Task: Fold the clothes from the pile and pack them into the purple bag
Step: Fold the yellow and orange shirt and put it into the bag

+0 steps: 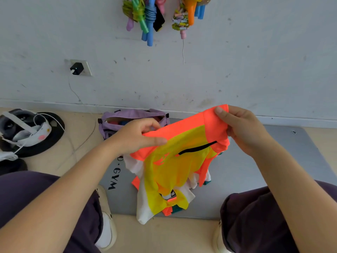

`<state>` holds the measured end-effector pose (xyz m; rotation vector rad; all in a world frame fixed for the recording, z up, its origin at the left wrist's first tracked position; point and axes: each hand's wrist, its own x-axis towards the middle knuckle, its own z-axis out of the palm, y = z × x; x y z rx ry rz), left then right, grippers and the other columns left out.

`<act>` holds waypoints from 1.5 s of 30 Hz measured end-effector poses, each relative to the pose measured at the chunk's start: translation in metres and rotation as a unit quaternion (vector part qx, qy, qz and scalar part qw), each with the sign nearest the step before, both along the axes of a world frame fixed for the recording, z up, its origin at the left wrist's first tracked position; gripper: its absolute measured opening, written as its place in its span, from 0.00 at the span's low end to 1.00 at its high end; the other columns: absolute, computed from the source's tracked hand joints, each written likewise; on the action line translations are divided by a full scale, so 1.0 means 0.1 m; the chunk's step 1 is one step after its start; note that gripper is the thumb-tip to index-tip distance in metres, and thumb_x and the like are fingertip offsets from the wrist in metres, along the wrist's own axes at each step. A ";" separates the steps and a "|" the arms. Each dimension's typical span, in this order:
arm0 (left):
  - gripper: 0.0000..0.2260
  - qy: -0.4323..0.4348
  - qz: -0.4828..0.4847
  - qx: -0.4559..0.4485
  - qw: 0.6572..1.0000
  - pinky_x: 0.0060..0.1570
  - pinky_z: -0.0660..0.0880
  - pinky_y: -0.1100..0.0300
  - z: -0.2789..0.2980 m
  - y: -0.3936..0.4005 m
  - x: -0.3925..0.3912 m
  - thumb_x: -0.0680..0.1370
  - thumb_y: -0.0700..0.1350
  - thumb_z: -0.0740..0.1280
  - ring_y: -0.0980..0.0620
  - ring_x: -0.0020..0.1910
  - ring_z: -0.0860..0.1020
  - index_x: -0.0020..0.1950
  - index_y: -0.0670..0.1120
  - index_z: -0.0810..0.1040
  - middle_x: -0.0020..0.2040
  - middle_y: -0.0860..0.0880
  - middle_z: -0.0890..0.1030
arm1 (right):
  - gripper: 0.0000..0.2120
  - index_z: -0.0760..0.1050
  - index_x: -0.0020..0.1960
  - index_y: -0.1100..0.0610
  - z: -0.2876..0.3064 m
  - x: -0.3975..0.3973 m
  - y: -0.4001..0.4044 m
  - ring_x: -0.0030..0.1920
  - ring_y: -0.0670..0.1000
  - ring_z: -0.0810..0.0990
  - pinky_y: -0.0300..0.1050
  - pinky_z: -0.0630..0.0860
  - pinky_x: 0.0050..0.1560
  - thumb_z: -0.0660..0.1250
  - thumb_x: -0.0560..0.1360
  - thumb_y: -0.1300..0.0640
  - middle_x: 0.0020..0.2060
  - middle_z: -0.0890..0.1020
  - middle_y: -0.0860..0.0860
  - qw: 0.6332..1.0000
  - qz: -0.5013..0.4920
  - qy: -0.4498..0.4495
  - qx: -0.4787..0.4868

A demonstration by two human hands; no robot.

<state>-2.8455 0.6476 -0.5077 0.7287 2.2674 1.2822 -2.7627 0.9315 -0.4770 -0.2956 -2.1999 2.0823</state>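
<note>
An orange and yellow garment (184, 147) hangs lifted in front of me, held by its orange top edge. My left hand (138, 136) pinches that edge on the left; my right hand (240, 128) grips the right corner, thumb on the front. Below it, a small pile of clothes (164, 203) in yellow, white, orange and teal lies on the grey mat (246, 170). The purple bag (113, 119) sits open against the wall behind my left hand, with coloured items showing inside.
A headset with white cables (27, 128) lies on a black disc at the left. A charger is plugged into a wall socket (79, 68). Coloured jump ropes (149, 17) hang on the wall. My knees and white shoes (107, 216) flank the mat.
</note>
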 end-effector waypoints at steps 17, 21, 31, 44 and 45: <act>0.10 -0.107 -0.022 0.076 0.991 0.48 0.71 0.67 -0.04 0.30 0.32 0.75 0.55 0.70 0.61 0.42 0.77 0.45 0.49 0.80 0.41 0.56 0.81 | 0.16 0.84 0.51 0.58 0.00 0.06 -0.26 0.49 0.54 0.84 0.43 0.79 0.48 0.72 0.69 0.50 0.48 0.85 0.58 0.987 0.157 0.023 -0.018; 0.06 -0.132 -0.003 0.146 0.980 0.50 0.72 0.63 0.01 0.23 0.26 0.79 0.47 0.68 0.54 0.42 0.75 0.42 0.48 0.77 0.40 0.50 0.77 | 0.16 0.84 0.51 0.59 0.00 0.06 -0.22 0.49 0.56 0.83 0.46 0.80 0.50 0.72 0.69 0.50 0.49 0.85 0.59 0.986 0.162 0.011 -0.032; 0.09 -0.097 0.014 0.220 0.970 0.30 0.65 0.69 0.16 0.24 0.31 0.79 0.50 0.65 0.60 0.30 0.67 0.39 0.55 0.76 0.32 0.57 0.71 | 0.20 0.81 0.58 0.61 -0.12 0.07 -0.45 0.50 0.53 0.84 0.42 0.80 0.46 0.68 0.72 0.49 0.52 0.85 0.58 0.963 0.217 -0.146 -0.069; 0.06 0.044 -0.059 -0.164 0.984 0.36 0.70 0.60 -0.10 0.13 0.22 0.72 0.52 0.76 0.61 0.32 0.73 0.40 0.53 0.81 0.35 0.55 0.77 | 0.21 0.82 0.51 0.62 0.03 0.01 -0.16 0.46 0.56 0.80 0.50 0.74 0.48 0.70 0.69 0.45 0.47 0.83 0.62 0.998 0.057 -0.007 -0.001; 0.06 0.042 -0.049 -0.151 0.986 0.40 0.74 0.57 -0.11 0.14 0.23 0.73 0.52 0.76 0.60 0.36 0.76 0.42 0.52 0.82 0.39 0.54 0.80 | 0.20 0.83 0.50 0.60 0.04 0.01 -0.16 0.46 0.56 0.81 0.51 0.75 0.48 0.71 0.68 0.45 0.45 0.83 0.61 0.998 0.059 -0.008 0.014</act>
